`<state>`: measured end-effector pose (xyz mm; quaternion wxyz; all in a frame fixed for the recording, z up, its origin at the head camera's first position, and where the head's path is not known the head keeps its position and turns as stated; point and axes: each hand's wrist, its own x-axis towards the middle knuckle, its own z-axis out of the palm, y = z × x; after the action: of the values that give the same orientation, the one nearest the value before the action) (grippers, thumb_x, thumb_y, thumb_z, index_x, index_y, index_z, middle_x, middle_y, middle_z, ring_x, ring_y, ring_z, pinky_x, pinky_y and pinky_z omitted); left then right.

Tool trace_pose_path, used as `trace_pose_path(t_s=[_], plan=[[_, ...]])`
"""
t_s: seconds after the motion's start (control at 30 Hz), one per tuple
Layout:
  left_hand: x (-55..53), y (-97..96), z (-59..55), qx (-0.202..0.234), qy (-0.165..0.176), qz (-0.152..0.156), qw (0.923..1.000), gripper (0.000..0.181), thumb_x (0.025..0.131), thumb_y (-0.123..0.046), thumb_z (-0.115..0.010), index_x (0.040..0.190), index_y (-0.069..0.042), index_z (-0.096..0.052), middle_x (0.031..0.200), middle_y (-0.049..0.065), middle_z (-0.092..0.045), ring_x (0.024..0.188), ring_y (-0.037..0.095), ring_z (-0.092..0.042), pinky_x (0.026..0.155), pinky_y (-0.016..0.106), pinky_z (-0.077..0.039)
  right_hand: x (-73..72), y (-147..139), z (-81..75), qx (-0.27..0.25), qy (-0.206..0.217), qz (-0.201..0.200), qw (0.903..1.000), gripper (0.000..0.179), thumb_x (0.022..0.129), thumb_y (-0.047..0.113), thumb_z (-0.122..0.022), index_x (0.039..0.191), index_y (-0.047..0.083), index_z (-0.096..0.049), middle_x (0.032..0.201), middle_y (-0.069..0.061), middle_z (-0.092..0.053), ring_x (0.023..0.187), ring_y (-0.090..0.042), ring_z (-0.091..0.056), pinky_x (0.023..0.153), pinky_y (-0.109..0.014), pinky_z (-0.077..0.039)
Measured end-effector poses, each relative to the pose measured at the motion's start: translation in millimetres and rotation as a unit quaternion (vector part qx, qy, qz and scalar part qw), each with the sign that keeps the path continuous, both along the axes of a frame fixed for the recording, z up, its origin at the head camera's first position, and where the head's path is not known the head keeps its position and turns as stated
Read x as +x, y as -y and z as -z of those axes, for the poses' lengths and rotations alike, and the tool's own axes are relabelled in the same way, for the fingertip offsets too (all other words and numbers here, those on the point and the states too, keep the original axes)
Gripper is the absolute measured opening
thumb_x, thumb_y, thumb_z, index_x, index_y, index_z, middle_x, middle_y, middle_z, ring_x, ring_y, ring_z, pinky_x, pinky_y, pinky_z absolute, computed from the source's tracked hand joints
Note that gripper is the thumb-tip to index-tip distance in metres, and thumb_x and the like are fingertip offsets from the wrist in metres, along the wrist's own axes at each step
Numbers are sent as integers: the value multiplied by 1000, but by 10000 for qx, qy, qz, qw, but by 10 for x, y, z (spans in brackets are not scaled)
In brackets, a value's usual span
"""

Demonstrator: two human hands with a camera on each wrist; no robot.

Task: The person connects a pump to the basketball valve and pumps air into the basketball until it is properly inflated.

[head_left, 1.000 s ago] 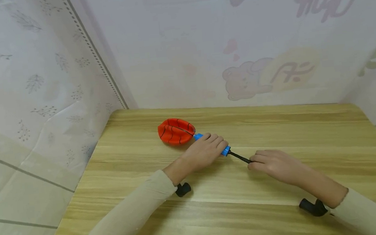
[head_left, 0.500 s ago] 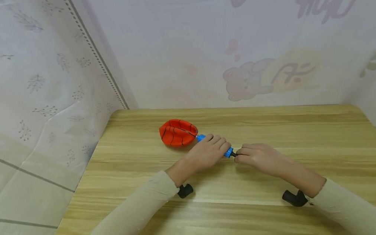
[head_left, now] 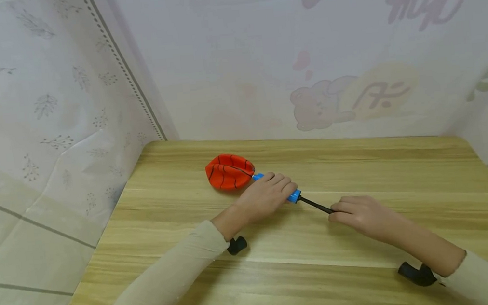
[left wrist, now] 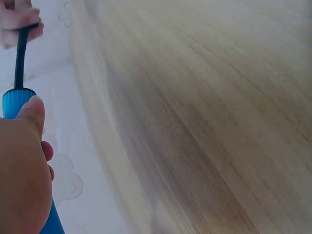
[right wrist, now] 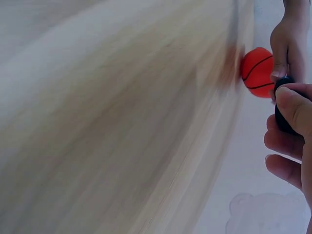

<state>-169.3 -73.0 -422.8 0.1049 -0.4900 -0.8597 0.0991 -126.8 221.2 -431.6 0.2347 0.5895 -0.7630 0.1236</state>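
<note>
A red, partly collapsed ball with black lines (head_left: 228, 174) lies on the table, a deep crease across its top. A blue hand pump (head_left: 294, 196) runs from the ball's right side, its tip meeting the ball. My left hand (head_left: 265, 196) is wrapped round the blue barrel, thumb near its ribbed end cap (left wrist: 17, 101) in the left wrist view. From that cap a black rod (head_left: 316, 205) stands drawn out. My right hand (head_left: 363, 215) grips the rod's far end; the right wrist view shows thumb and fingers round the black handle (right wrist: 282, 117).
The wood-grain table (head_left: 402, 167) has rounded back corners. A pale printed curtain (head_left: 219, 67) hangs behind it, with another on the left (head_left: 51, 140). A black camera mount (head_left: 237, 245) sits under the left wrist, and a similar black mount (head_left: 416, 273) under the right.
My right hand went in toward the barrel, sinking the rod, then came back out to the right, leaving the rod extended. My left hand and the ball have barely shifted.
</note>
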Motion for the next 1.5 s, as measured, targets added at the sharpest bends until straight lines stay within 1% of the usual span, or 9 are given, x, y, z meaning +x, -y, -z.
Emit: trace_pose_path(t_s=[0.4, 0.9, 0.93, 1.0, 1.1, 1.2, 1.4, 1.47, 1.5], plan=[[0, 0, -2, -38, -7, -21, 10000, 29, 111, -29, -41, 132, -13, -51, 120, -1, -57, 113, 16, -52, 99, 31, -42, 128, -235, 1, 194, -2, 133, 9997, 48, 114, 20, -25, 100, 13, -70, 99, 1, -69, 83, -12, -64, 69, -25, -56], [42, -73, 54, -28, -397, -77, 9992, 23, 110, -27, -46, 127, -14, -54, 114, -2, -56, 106, 16, -51, 94, 31, -41, -160, 247, -1, 480, 125, 66, 9987, 54, 113, 21, -15, 102, 10, -67, 98, 0, -66, 82, -13, -60, 67, -25, -52], [46, -77, 56, -39, -406, -73, 9991, 23, 110, -27, -45, 126, -14, -54, 113, -2, -56, 105, 16, -50, 93, 30, -41, -178, 277, -1, 505, 107, 74, 9986, 53, 113, 20, -16, 102, 10, -67, 97, 0, -66, 81, -13, -59, 66, -24, -52], [51, -84, 57, -61, -402, -73, 9991, 23, 110, -27, -45, 126, -14, -54, 113, -2, -56, 105, 16, -50, 93, 30, -41, -211, 331, 0, 534, 101, 90, 9985, 35, 112, 13, -34, 102, 10, -66, 97, 0, -65, 81, -12, -58, 65, -23, -50], [50, -83, 56, -123, -354, -105, 9992, 23, 110, -26, -44, 128, -14, -54, 115, -2, -56, 108, 16, -51, 95, 31, -41, -253, 392, 6, 541, 89, 113, 9984, 9, 96, 1, -64, 101, 9, -67, 96, 0, -66, 80, -11, -57, 64, -22, -49], [43, -66, 35, -167, -251, -136, 9995, 25, 110, -26, -45, 130, -15, -53, 119, -2, -56, 111, 16, -51, 99, 31, -42, -274, 416, 10, 453, 105, 95, 9989, 28, 77, -4, -79, 100, 8, -67, 96, -1, -66, 78, -12, -57, 64, -22, -49], [16, -15, -6, -40, -19, -56, 10000, 26, 110, -29, -43, 131, -15, -52, 119, -2, -56, 111, 16, -51, 99, 31, -43, -247, 362, 5, 357, 121, -10, 9993, 19, 85, -1, -71, 101, 8, -68, 97, -2, -67, 79, -13, -59, 65, -24, -51], [11, -1, -8, -47, 6, -57, 10000, 26, 110, -29, -43, 131, -15, -52, 120, -2, -56, 111, 16, -51, 98, 31, -43, -218, 318, 1, 320, 117, -53, 9994, 10, 99, 4, -60, 102, 8, -68, 98, -2, -67, 80, -14, -60, 66, -25, -52], [11, 4, -10, -75, 7, -69, 9999, 27, 111, -28, -42, 132, -15, -51, 121, -2, -56, 112, 16, -51, 99, 31, -43, -199, 292, 1, 286, 114, -70, 9995, 14, 104, 6, -54, 102, 9, -68, 97, -1, -67, 80, -14, -60, 66, -25, -52]])
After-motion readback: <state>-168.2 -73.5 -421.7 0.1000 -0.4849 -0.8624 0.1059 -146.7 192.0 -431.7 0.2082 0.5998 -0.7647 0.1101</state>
